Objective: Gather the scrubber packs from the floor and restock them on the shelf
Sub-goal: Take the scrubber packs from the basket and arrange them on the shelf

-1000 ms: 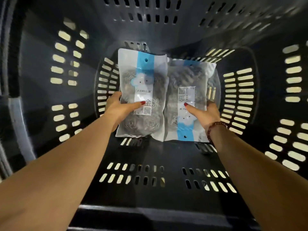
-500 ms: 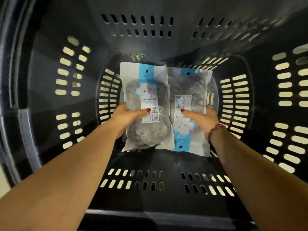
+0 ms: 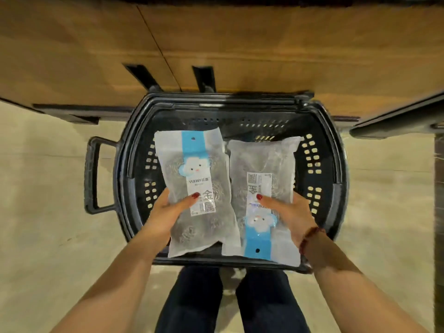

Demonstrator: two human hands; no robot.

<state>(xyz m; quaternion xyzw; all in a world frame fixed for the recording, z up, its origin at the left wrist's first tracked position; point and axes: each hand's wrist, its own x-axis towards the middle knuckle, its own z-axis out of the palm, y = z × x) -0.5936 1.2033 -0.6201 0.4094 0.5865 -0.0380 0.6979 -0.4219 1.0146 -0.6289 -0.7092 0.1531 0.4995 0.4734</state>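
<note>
— Looking down through the head view: what does the left hand (image 3: 165, 213) have?

— It pinches the left scrubber pack (image 3: 199, 164) at its near left edge. The thumb lies across the front label, and the fingers are hidden behind the pack.

— And the right hand (image 3: 292, 212)?

— The same grip, mirrored. Its thumb presses the label of the right scrubber pack (image 3: 262, 164) and its fingers are out of sight behind. A red bead bracelet (image 3: 310, 236) sits on that wrist.

— Where are the two packs?

— Side by side over the mouth of the black basket (image 3: 322, 169), with their near ends covering its near rim. Their inner edges meet, though I cannot tell whether they touch or overlap. The left pack has its blue band at the far end. The right one is turned round, with the band nearest the person. Grey wire scrubbers show through the clear film of both.

— And the basket itself?

— It stands on the pale floor (image 3: 48, 188), with a handle (image 3: 92, 174) sticking out on its left. Its far rim is close against the foot of a wooden shelf unit (image 3: 264, 44). The person's legs (image 3: 192, 304), in dark trousers, are just behind the near rim.
</note>
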